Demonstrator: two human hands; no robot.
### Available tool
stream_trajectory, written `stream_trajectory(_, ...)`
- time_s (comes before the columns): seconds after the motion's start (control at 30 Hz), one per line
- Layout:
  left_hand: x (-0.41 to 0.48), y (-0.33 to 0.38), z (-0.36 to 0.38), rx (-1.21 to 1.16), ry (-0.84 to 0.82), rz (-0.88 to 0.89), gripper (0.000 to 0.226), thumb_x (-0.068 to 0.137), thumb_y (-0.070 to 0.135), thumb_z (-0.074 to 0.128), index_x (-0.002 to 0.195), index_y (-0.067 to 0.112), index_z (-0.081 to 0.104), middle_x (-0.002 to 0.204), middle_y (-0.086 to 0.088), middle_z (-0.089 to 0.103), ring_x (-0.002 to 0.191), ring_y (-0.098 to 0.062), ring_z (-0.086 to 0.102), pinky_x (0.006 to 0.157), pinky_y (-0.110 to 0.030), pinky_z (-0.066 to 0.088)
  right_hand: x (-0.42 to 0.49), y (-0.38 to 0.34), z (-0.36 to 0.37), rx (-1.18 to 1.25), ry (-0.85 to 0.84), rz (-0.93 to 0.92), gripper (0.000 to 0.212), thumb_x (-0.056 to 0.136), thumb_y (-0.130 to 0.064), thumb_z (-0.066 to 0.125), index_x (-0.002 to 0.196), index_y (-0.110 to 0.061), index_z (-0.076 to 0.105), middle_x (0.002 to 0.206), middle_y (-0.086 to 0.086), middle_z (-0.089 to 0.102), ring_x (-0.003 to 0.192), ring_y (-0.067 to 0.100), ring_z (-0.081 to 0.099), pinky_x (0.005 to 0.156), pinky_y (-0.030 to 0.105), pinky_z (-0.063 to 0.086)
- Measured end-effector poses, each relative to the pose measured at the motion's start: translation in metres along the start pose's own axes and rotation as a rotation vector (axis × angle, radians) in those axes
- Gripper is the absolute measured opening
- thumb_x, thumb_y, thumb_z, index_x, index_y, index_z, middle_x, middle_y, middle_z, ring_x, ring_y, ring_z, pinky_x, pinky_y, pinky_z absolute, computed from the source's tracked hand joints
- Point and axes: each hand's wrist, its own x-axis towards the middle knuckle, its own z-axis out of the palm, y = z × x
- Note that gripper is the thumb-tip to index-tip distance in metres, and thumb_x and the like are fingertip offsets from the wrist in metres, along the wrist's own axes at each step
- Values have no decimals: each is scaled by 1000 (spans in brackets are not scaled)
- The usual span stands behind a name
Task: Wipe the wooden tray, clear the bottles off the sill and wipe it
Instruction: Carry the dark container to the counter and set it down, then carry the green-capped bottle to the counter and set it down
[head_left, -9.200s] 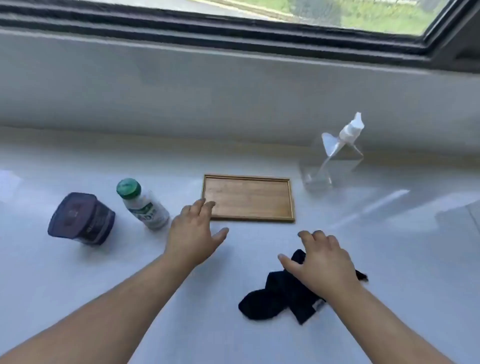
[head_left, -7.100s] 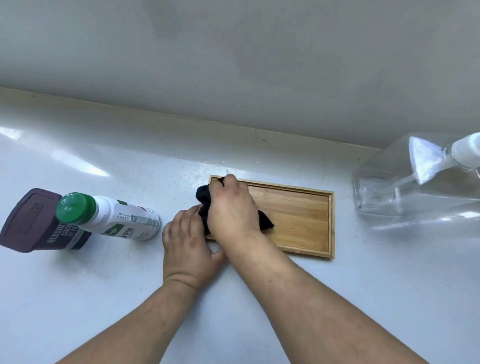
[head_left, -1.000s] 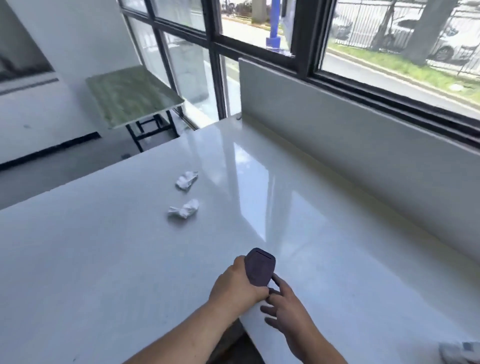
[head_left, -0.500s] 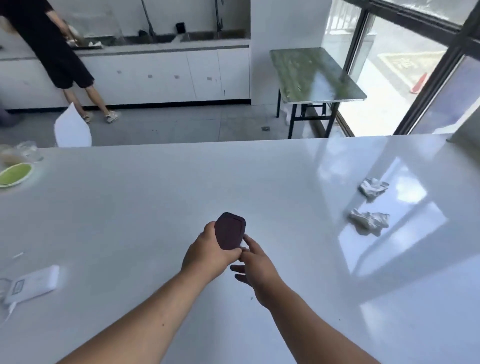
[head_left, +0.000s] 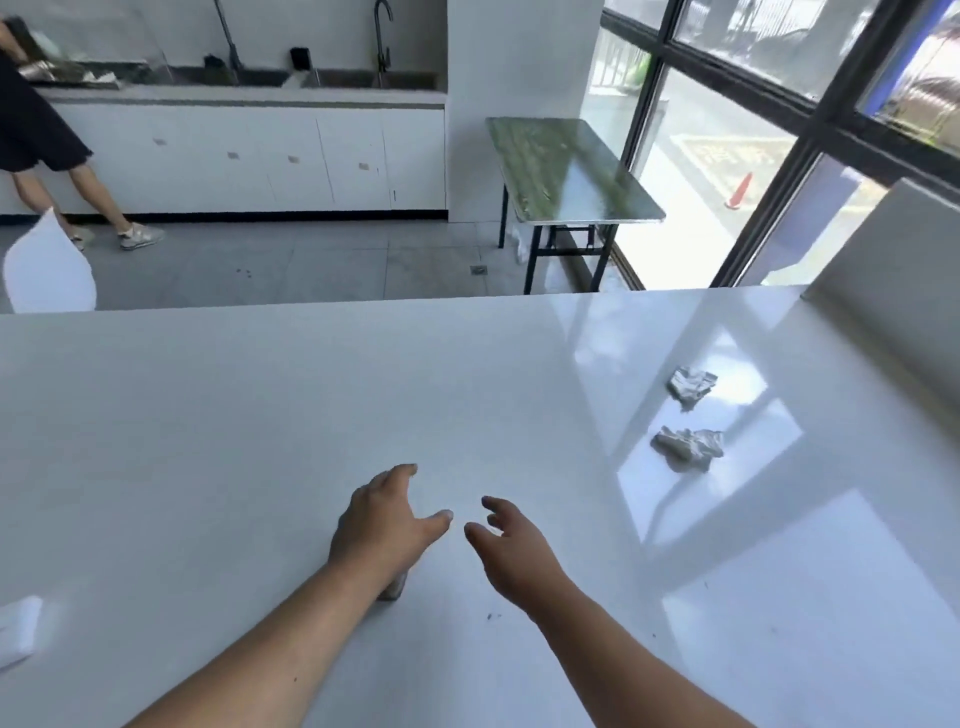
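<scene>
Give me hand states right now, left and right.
Left hand: open, fingers spread, holding nothing, above the white countertop.
Right hand: open, fingers loosely curled, holding nothing.

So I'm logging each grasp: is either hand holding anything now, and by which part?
Nothing is held: left hand and right hand are open and empty above the white counter.

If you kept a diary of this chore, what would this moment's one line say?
left hand: open, empty | right hand: open, empty | white counter: two crumpled tissues at right | bottles, tray: out of view
</scene>
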Motion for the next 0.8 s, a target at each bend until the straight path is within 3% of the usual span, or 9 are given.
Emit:
stream_trajectory(0.13,-2,98,15,47,-195,236,79,79,65,72,148,36,48,149,6,57,127,-18,59,92,-33,50,-37,25,-100,-67,306,-41,67,86,-58,58,148,-36,45,152,-5,52,132,15,54,93,28,45)
stream_trajectory(0.23,-26,184,49,68,-287,414,79,79,64,73,148,36,47,150,6,56,123,-18,61,93,-33,52,-89,66,-179,-37,524,11,67,84,-61,58,146,-38,47,151,-8,53,130,14,55,92,29,45)
stream_trajectory(0.33,-72,269,99,78,-402,602,79,79,61,75,148,36,46,150,6,55,118,-16,63,92,-33,53,-158,125,-246,30,732,97,68,83,-62,58,145,-39,48,149,-7,54,131,17,54,100,35,49)
stream_trajectory(0.43,-135,342,153,101,-513,785,79,80,59,75,150,38,44,152,8,51,101,-11,64,82,-32,54,-237,192,-295,128,932,204,65,84,-61,59,144,-40,47,148,-7,52,128,18,54,88,32,49)
stream_trajectory(0.57,-224,416,230,180,-616,1005,78,81,59,73,150,39,42,151,9,51,81,7,54,71,-26,46,-336,283,-335,282,1176,317,56,87,-58,62,139,-40,50,140,-9,54,117,13,56,75,26,47)
stream_trajectory(0.67,-288,453,288,221,-713,1101,79,81,59,74,150,39,42,152,8,51,102,-6,55,79,-30,47,-396,344,-353,365,1289,388,49,86,-58,61,132,-43,53,128,-15,54,98,2,55,62,19,42)
stream_trajectory(0.8,-362,488,361,293,-811,1156,84,77,61,73,151,39,40,153,8,50,115,-11,58,88,-33,53,-452,422,-376,449,1358,478,33,86,-53,62,117,-41,57,119,-14,60,92,0,58,62,18,41)
